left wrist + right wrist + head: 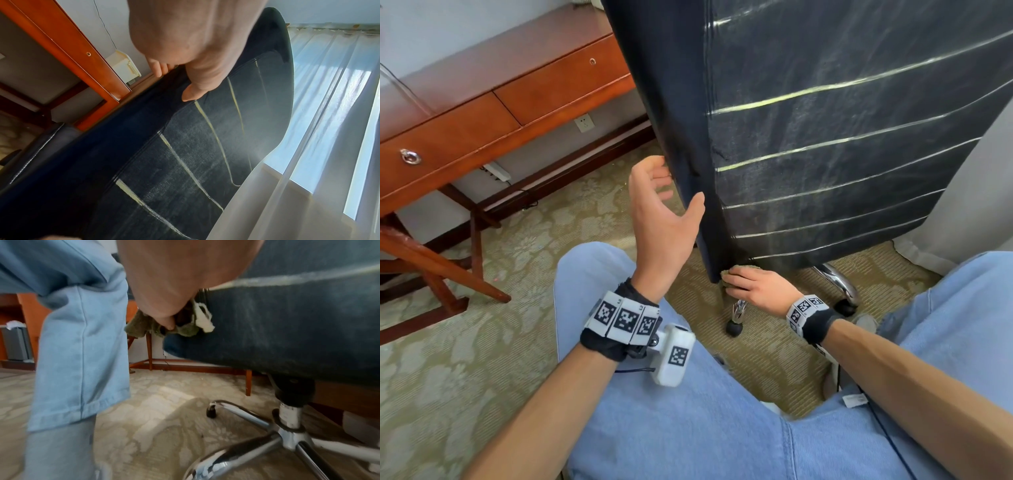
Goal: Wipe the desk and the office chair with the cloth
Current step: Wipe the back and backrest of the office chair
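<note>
The office chair's dark blue back (842, 137) with pale stitched lines stands upright right in front of me, rear face toward me. My left hand (681, 188) grips its left edge, thumb on the rear face and fingers curled round the edge; the left wrist view shows the same hold of the left hand (174, 81) on the chair back (185, 162). My right hand (732, 281) holds a green cloth (746, 268) against the back's bottom left corner. In the right wrist view the right hand (166, 322) pinches the bunched cloth (185, 331) against the chair back (287, 321). The wooden desk (482, 102) stands at the left.
The chrome star base (287, 434) and black castors (734, 329) sit below the chair on patterned carpet. My legs in light blue jeans flank the chair. A sheer curtain (969, 205) hangs at the right. The desk's legs, a wall socket (584, 123) and a power strip (496, 171) lie left.
</note>
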`<state>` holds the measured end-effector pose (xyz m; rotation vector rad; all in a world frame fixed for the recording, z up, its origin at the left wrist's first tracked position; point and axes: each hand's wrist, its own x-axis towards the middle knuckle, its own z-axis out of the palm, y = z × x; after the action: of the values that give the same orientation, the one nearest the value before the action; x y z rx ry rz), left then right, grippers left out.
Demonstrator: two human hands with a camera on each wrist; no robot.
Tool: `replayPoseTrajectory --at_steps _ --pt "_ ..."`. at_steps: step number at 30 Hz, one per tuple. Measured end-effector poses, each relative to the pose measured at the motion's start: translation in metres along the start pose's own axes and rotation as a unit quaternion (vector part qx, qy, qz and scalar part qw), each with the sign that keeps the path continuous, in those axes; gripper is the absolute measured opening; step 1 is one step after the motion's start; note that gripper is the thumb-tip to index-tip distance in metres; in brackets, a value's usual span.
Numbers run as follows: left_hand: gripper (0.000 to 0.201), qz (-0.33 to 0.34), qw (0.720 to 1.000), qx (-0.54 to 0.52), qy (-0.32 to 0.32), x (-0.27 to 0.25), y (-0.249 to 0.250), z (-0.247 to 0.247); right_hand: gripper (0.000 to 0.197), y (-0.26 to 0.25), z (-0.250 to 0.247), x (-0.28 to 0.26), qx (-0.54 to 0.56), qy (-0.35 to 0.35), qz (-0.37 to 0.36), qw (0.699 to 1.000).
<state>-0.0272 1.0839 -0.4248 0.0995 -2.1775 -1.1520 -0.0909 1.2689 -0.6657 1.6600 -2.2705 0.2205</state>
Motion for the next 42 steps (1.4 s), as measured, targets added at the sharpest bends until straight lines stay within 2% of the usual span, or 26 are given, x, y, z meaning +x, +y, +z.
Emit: replayPoseTrajectory --at_steps 3,6,8,10,13,15,17,22,25,27,31,35,37,39,42 --pt "0.064 -0.002 1.000 0.005 0.000 0.000 -0.003 -0.001 0.030 -0.004 -0.019 0.015 -0.021 0.060 -0.019 0.998" --pt "0.067 -0.002 1.000 0.006 0.012 0.000 -0.006 0.000 0.039 -0.005 -0.044 0.035 -0.029 0.139 0.008 0.990" --pt "0.068 0.004 1.000 0.011 0.022 0.001 -0.007 0.002 0.039 0.000 -0.050 0.039 -0.033 0.162 0.037 0.986" --pt "0.069 0.004 0.999 0.013 0.030 0.002 -0.008 0.005 0.041 0.006 -0.042 0.030 -0.039 0.140 0.038 0.989" --pt "0.070 0.000 0.999 0.015 0.037 0.002 -0.008 0.008 0.027 0.007 -0.012 0.001 -0.049 0.060 0.024 0.997" --pt "0.071 -0.001 0.999 0.016 0.037 0.002 -0.008 0.009 0.033 0.000 0.006 -0.012 -0.033 0.003 0.032 0.999" --pt "0.073 0.001 0.999 0.017 0.033 0.002 -0.009 0.007 0.035 -0.003 0.010 -0.013 -0.020 -0.020 0.038 0.999" --pt "0.081 -0.007 0.999 0.026 0.025 0.000 -0.013 0.004 0.032 -0.010 -0.007 0.011 -0.049 0.035 0.002 0.998" --pt "0.084 -0.006 0.999 0.026 0.028 0.001 -0.014 0.006 0.034 -0.003 -0.019 0.025 -0.069 0.079 0.025 0.994" --pt "0.085 -0.008 0.999 0.022 0.031 0.002 -0.014 0.007 0.033 0.004 -0.021 0.021 -0.070 0.074 0.042 0.994" --pt "0.085 -0.012 0.999 0.023 0.033 0.002 -0.013 0.008 0.032 0.006 -0.003 -0.008 -0.037 -0.009 0.049 0.998" --pt "0.086 -0.018 0.999 0.024 0.025 0.003 -0.014 0.006 0.045 0.005 0.014 -0.024 0.024 -0.103 0.042 0.994" --pt "0.087 -0.017 0.999 0.025 0.020 0.003 -0.014 0.005 0.040 0.003 0.007 -0.018 0.026 -0.097 0.030 0.994" --pt "0.088 -0.016 0.999 0.027 0.016 0.004 -0.015 0.005 0.030 -0.003 -0.002 -0.006 -0.003 -0.050 -0.012 0.999" --pt "0.089 -0.017 0.999 0.028 0.013 0.005 -0.015 0.004 0.033 -0.005 -0.016 0.015 -0.058 0.030 -0.034 0.997"
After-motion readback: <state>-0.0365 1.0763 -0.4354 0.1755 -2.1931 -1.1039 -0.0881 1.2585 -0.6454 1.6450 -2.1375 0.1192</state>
